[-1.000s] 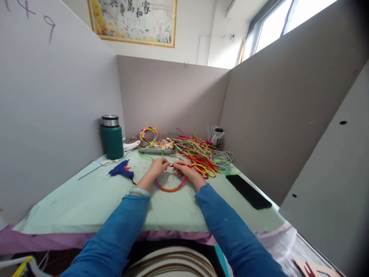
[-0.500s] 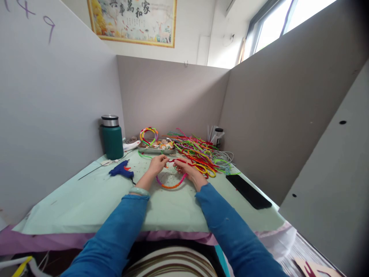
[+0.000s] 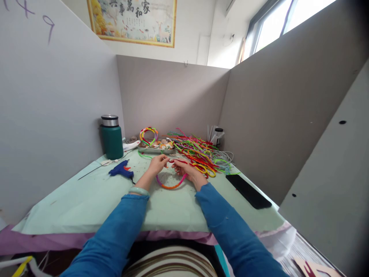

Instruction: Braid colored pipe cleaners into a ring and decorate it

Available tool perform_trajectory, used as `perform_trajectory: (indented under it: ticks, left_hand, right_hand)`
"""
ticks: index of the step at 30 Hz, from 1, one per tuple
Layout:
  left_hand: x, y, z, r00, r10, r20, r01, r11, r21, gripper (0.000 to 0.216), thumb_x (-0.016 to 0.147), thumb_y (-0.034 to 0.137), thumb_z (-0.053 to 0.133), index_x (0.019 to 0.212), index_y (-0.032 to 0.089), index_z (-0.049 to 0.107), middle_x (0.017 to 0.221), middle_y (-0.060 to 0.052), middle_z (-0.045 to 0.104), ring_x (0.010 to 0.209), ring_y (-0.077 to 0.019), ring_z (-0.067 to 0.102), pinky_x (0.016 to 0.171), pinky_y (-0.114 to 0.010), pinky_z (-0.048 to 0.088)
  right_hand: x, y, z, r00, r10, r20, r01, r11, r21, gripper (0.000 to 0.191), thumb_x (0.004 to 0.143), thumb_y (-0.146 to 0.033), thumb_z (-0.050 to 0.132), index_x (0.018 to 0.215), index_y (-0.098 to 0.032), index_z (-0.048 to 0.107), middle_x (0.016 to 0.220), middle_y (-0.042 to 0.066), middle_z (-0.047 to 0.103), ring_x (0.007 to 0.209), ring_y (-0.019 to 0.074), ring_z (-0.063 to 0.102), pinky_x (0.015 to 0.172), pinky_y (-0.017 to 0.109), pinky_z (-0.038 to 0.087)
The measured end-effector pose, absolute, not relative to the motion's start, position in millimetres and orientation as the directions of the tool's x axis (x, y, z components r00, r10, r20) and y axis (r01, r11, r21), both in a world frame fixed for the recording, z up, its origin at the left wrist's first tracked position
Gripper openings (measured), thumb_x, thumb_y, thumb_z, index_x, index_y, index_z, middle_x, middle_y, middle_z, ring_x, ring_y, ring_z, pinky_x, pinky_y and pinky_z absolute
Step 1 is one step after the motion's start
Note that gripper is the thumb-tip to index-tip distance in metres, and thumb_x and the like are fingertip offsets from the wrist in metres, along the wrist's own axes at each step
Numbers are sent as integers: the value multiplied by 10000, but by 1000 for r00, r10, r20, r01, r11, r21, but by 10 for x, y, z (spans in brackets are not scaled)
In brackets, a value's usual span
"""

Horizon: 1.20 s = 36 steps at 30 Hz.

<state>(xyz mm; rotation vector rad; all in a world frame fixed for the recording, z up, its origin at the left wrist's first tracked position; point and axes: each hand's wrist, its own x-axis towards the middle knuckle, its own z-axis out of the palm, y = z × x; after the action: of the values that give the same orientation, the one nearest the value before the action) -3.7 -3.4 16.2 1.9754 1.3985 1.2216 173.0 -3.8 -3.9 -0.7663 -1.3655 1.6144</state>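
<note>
Over the table, a hoop wrapped in purple, orange and pink fuzzy strands (image 3: 170, 187) hangs between my hands, its lower curve toward me. My left hand (image 3: 158, 164) is closed in a pinch at the hoop's far side, where my fingers cover it. Across the top, from the left fingertips to the right hand, runs a red pipe cleaner (image 3: 181, 161). My right hand (image 3: 186, 169) has its fingers bent around this strand, close to the left fingertips. The exact grip points are partly hidden.
Behind my hands lie a metal tray (image 3: 157, 151) of small pieces with a finished-looking colourful ring (image 3: 148, 136), and a heap of pipe cleaners (image 3: 198, 152). A blue glue gun (image 3: 121, 169) and green bottle (image 3: 112, 137) are left; a black phone-like slab (image 3: 248, 191) lies right.
My right fingers have shifted slightly at the red pipe cleaner. The left hand and the hoop stay almost where they were.
</note>
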Motion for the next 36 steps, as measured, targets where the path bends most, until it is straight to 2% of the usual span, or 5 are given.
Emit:
perform_trajectory:
  ticks: [11,18,22,30,36]
  left_hand:
    - [-36,-48,161,83,916,392,518,-375,769,289,739,437,478,662,168,551,514,30,517,460,-85,389,474,-207,296]
    - [-35,-60,170,136,925,355,495,-374,784,340,728,472,518,663,148,599,526,19,525,457,-78,377,460,-211,277]
    - [-37,-57,154,217,933,287,497,-359,790,379,712,506,549,621,142,603,470,38,456,434,-69,333,457,-216,248]
    - [-30,-77,120,400,908,125,487,-327,810,404,657,534,601,651,131,631,460,42,441,415,-63,308,441,-216,216]
    - [-30,-89,113,391,918,68,544,-290,788,386,642,517,619,551,145,576,382,52,369,393,-68,280,430,-231,207]
  right_hand:
    - [1758,6,-67,-463,885,52,-283,-92,-955,181,821,-308,598,952,-203,667,788,21,639,597,88,533,487,194,387]
    - [1764,32,-59,-360,933,9,-318,-114,-941,93,792,-259,642,823,-171,648,730,24,640,553,85,516,478,200,390]
    - [1771,54,-75,-345,939,7,-363,-126,-923,109,772,-254,670,827,-160,665,701,10,633,516,63,482,470,189,373]
    - [1768,64,-94,-304,952,42,-311,-58,-949,154,710,-282,725,764,-143,686,640,3,615,538,68,497,503,194,376]
    - [1731,92,-141,-336,930,145,-258,57,-964,242,653,-369,751,734,-153,674,649,2,613,546,73,492,540,210,381]
